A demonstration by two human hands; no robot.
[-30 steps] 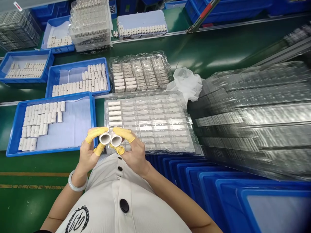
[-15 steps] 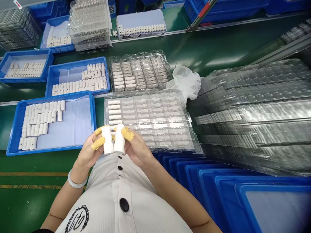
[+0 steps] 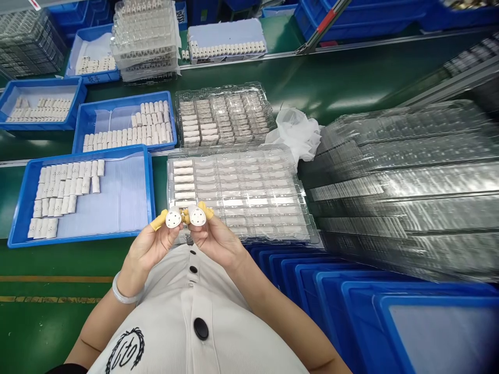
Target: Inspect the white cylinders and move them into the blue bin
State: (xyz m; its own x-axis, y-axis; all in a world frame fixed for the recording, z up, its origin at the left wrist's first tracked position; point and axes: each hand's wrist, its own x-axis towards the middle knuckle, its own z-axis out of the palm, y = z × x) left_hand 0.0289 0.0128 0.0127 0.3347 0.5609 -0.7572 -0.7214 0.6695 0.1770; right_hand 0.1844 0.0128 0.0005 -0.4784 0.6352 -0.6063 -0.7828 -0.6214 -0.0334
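Observation:
Each hand pinches one white cylindrical plastic part, end face turned up toward me. My left hand [image 3: 154, 241] is closed on the left white cylinder [image 3: 173, 218], whose round end shows small dark holes. Beside it, my right hand [image 3: 216, 236] grips the right white cylinder [image 3: 197, 216], also with small holes in its end. Yellow finger covers are on the fingertips of both hands. Just beyond the hands lies a clear blister tray [image 3: 249, 197] with rows of white cylinders in it. To the left, a blue tray [image 3: 117, 208] lined with pale sheet holds several more cylinders.
Another blue tray [image 3: 125, 122] of cylinders and a second clear blister tray [image 3: 226, 114] sit farther back. Crumpled white film [image 3: 294, 132] lies beside them. Stacked clear trays [image 3: 409, 192] rise on the right, above nested blue bins [image 3: 351, 296]. A tall tray stack [image 3: 144, 41] stands at the back.
Both hands have tipped the two cylinders, so their holed ends now face me instead of their long sides. The trays look the same.

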